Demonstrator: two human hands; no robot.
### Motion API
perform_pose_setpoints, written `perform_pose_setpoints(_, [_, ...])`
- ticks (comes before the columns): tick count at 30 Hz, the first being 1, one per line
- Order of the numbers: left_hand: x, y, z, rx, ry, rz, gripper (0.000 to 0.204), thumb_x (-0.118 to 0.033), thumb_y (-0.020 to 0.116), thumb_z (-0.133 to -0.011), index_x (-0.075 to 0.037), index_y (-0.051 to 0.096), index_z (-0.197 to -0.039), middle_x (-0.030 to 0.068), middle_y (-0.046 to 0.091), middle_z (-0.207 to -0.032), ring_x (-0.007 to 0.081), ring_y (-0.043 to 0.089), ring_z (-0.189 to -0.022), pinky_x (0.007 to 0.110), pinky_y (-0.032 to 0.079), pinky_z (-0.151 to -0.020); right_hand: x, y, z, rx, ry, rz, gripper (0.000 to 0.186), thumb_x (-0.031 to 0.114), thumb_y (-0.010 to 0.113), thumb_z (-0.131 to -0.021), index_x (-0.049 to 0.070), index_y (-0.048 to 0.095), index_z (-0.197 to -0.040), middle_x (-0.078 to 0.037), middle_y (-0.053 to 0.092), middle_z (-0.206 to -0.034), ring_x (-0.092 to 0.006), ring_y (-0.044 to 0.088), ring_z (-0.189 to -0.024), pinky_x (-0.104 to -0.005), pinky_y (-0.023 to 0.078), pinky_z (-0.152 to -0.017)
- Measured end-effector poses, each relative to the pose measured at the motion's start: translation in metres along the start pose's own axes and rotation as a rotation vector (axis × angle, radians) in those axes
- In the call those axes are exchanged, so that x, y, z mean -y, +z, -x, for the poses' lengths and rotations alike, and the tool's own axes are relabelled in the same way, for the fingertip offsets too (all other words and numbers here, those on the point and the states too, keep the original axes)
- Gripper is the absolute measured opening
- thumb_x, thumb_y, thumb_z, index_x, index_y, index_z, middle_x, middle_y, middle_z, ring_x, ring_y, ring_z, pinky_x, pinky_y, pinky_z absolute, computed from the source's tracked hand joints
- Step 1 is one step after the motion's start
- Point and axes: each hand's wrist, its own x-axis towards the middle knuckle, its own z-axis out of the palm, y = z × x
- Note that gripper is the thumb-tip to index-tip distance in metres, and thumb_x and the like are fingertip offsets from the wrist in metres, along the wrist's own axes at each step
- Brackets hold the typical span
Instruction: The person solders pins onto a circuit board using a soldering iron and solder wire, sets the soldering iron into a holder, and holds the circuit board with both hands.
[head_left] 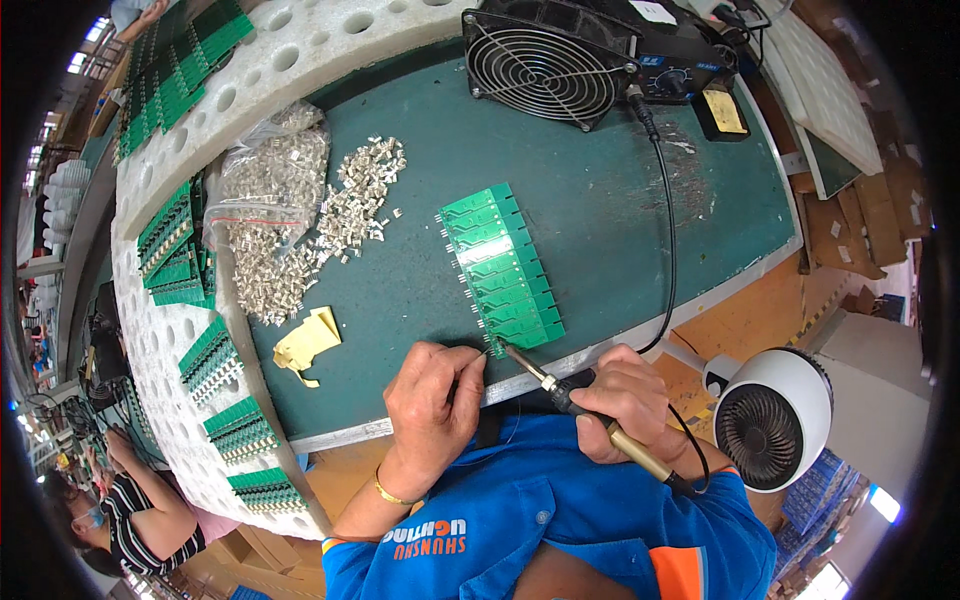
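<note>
A green circuit board panel [500, 265] lies on the green bench mat, with small metal connectors along its left edge. My right hand [630, 400] grips a soldering iron [640, 452]; its tip meets the panel's near end. Close by, the fingers of my left hand [435, 400] are pinched together at the panel's near left corner. A thin strand of solder wire [515, 430] trails beside that hand; the pinched end is mostly hidden by the fingers.
Loose metal connectors [365, 190] spill from a plastic bag [275, 170], near crumpled yellow paper [308, 342]. White foam [150, 340] holds several green boards at left. A black fan [545, 70], a soldering station [670, 75] and a sponge holder [722, 112] stand at the back. A white fan [775, 420] is at right.
</note>
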Motion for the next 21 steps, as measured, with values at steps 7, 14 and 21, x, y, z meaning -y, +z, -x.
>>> perform_pose_setpoints(7, [-0.0005,0.0011,-0.0026,0.004,-0.013,-0.007,0.011,0.004,0.073,-0.078,-0.001,0.065,-0.083,0.0083,0.057,-0.072,0.0189,0.053,-0.06,0.03,0.042,-0.052,0.0013,0.004,0.0029,-0.018,-0.018,0.023,0.021,0.016,0.07,-0.082,0.001,0.062,-0.095,-0.003,0.055,-0.059,-0.0184,0.053,-0.048,-0.0334,0.044,-0.054])
perform_pose_setpoints(14, [-0.0005,0.0014,-0.0033,0.0,-0.004,-0.025,0.011,0.004,0.073,-0.077,-0.001,0.066,-0.083,0.0088,0.057,-0.072,0.0204,0.054,-0.061,0.031,0.043,-0.053,0.0046,0.0064,0.003,-0.03,-0.028,0.041,0.025,0.022,0.072,-0.084,0.001,0.063,-0.094,-0.003,0.056,-0.059,-0.0185,0.054,-0.048,-0.0321,0.045,-0.053])
perform_pose_setpoints(21, [-0.0014,0.003,-0.0047,-0.002,-0.005,-0.036,0.011,0.005,0.073,-0.077,-0.001,0.065,-0.083,0.0094,0.058,-0.072,0.0212,0.055,-0.061,0.031,0.044,-0.054,0.0076,0.0047,0.0026,0.027,-0.042,0.08,0.028,0.026,0.072,-0.085,0.001,0.063,-0.094,-0.002,0.056,-0.059,-0.0187,0.054,-0.048,-0.032,0.045,-0.054])
